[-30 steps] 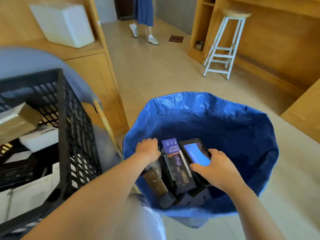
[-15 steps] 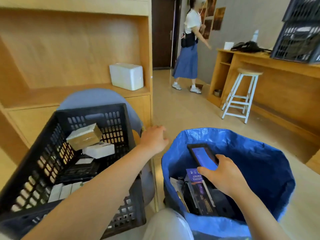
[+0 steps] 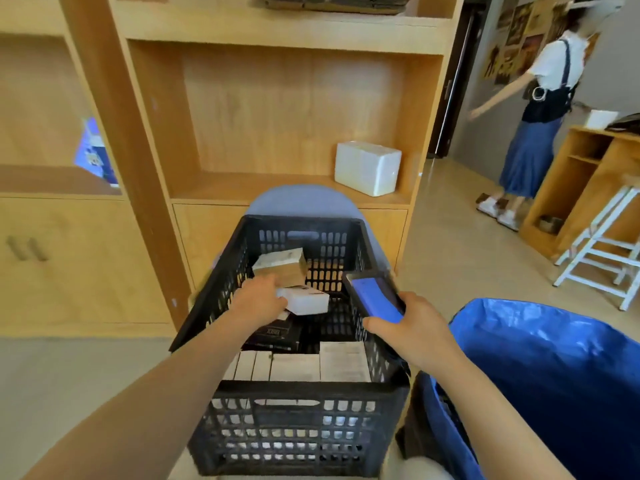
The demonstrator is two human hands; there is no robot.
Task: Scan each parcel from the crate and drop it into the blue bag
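The black plastic crate (image 3: 300, 388) stands in front of me with several boxed parcels inside. My left hand (image 3: 258, 300) reaches into it. Its fingertips touch the lower edge of a tan-and-white box (image 3: 282, 265), and its thumb lies against a white box (image 3: 306, 300) below. A dark box (image 3: 277, 336) and a row of white boxes (image 3: 294, 365) lie lower in the crate. My right hand (image 3: 412, 329) grips a handheld scanner (image 3: 375, 296) with a lit blue screen over the crate's right rim. The blue bag (image 3: 554, 368) stands open to the right.
The crate sits on a blue-grey chair (image 3: 301, 201) in front of a wooden shelf unit (image 3: 277, 109) holding a white foam box (image 3: 367, 168). A person in a blue skirt (image 3: 535, 140) stands at the back right by a wooden counter (image 3: 581, 174) and a white stool (image 3: 604, 251).
My view swung left from the bag to the crate. My left hand moved from the bag over the rim down onto the boxes. My right hand brought the scanner out of the bag.
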